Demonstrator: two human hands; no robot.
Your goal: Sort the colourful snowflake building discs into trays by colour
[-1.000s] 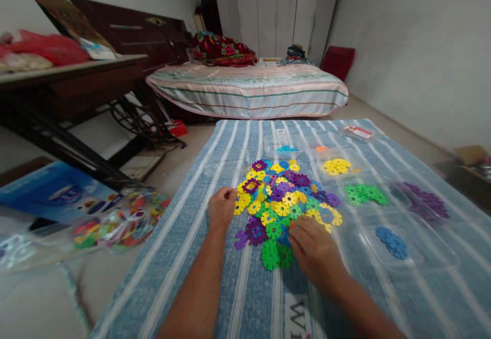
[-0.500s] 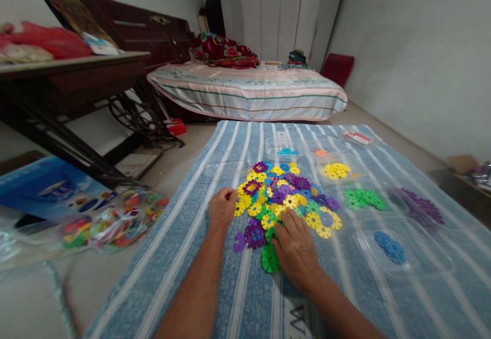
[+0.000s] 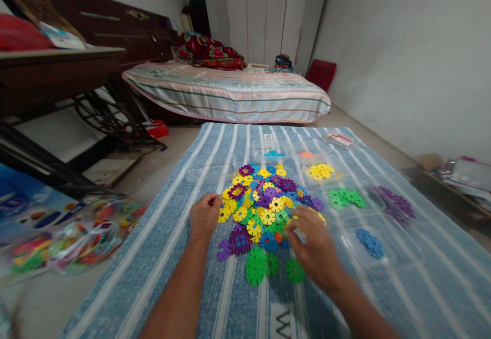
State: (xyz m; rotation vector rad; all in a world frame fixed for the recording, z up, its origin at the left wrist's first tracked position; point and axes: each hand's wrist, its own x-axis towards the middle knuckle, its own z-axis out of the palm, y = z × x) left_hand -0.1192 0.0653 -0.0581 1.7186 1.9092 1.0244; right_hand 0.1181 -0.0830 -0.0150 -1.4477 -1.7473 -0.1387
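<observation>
A heap of flower-shaped plastic snap discs (image 3: 267, 217), yellow, purple, blue and green, lies on the striped cloth. My left hand (image 3: 205, 217) rests at the heap's left edge, its fingers curled together; whatever they may hold is hidden. Over the right side of the heap is my right hand (image 3: 315, 244), fingers bent, with a gap between thumb and forefinger and no piece plainly gripped. Green discs (image 3: 256, 266) lie at the near side, one of them (image 3: 294, 270) just below my right hand. A purple square built from pieces (image 3: 240, 240) sits at the left front.
Clear plastic trays hold sorted discs at the right: yellow (image 3: 321, 171), green (image 3: 347, 198), purple (image 3: 395, 203) and blue (image 3: 370, 243). Farther back lie blue pieces (image 3: 273, 154) and an orange piece (image 3: 306, 154). A bed (image 3: 230, 96) stands behind; bags of colourful pieces (image 3: 88, 236) sit at left.
My right hand has shifted right and lifted off the heap's near part, uncovering blue, orange and green discs. Green discs now lie spread at the front. The view has turned slightly right.
</observation>
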